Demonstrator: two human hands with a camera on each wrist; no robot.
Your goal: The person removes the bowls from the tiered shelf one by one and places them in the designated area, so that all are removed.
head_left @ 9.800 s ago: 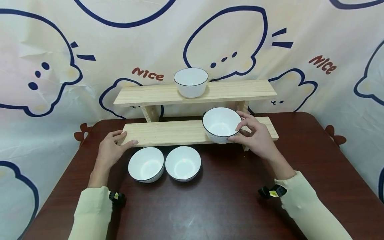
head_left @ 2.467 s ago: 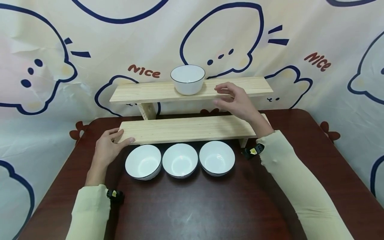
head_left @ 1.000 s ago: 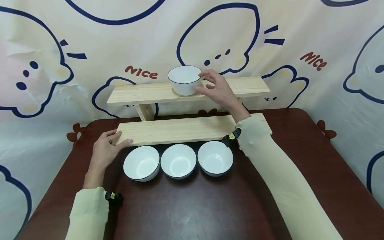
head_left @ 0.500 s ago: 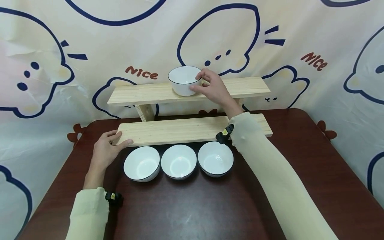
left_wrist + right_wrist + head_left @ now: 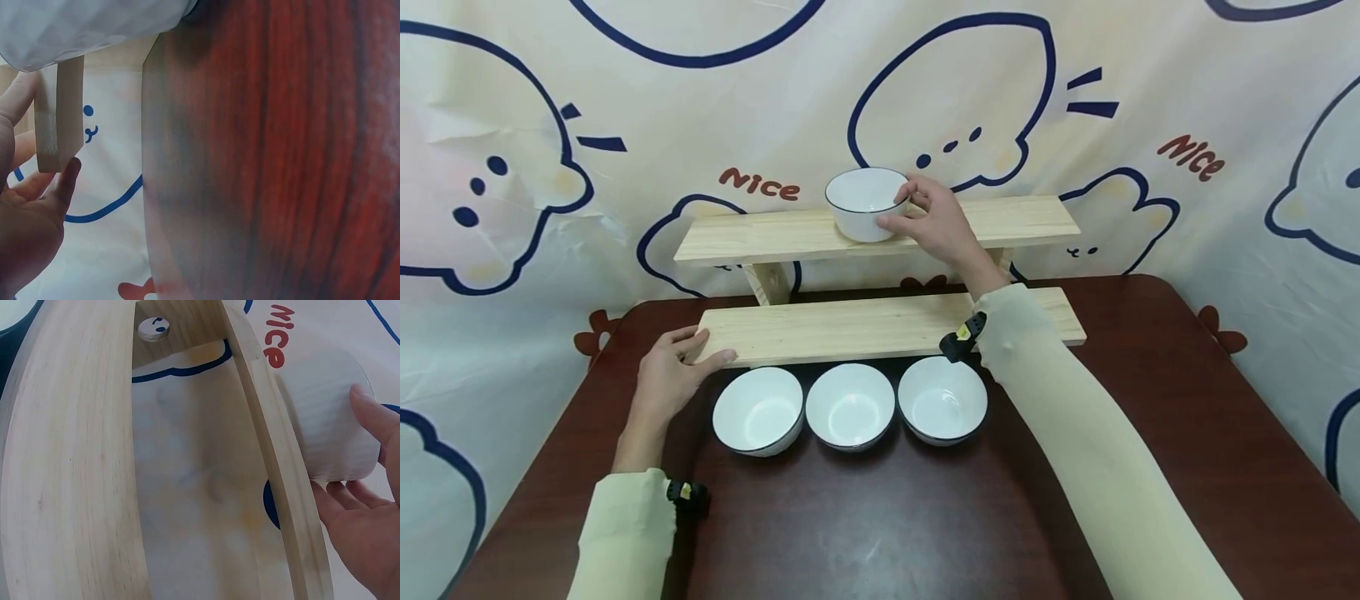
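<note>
On the upper board [image 5: 745,236] of a two-tier wooden shelf stands a white bowl [image 5: 857,223] with a dark rim. My right hand [image 5: 938,223] grips that bowl by its right side; the right wrist view shows the thumb on the bowl [image 5: 328,419] and fingers at its base side. My left hand [image 5: 668,379] holds the left end of the lower board [image 5: 835,327], thumb on one side and fingers on the other around the board end [image 5: 59,119]. Three similar bowls stand in a row on the table: left [image 5: 758,411], middle [image 5: 850,406], right [image 5: 942,400].
The shelf stands at the back of a dark reddish-brown table [image 5: 850,517], close to a printed cloth backdrop [image 5: 760,100]. A wooden support [image 5: 767,283] joins the tiers at left. My right forearm [image 5: 1060,400] crosses over the lower board's right part.
The bowl my right hand held over the lower board now stands third in the table row. My right hand has since moved up to grip the upper bowl. The left hand stays on the board.
</note>
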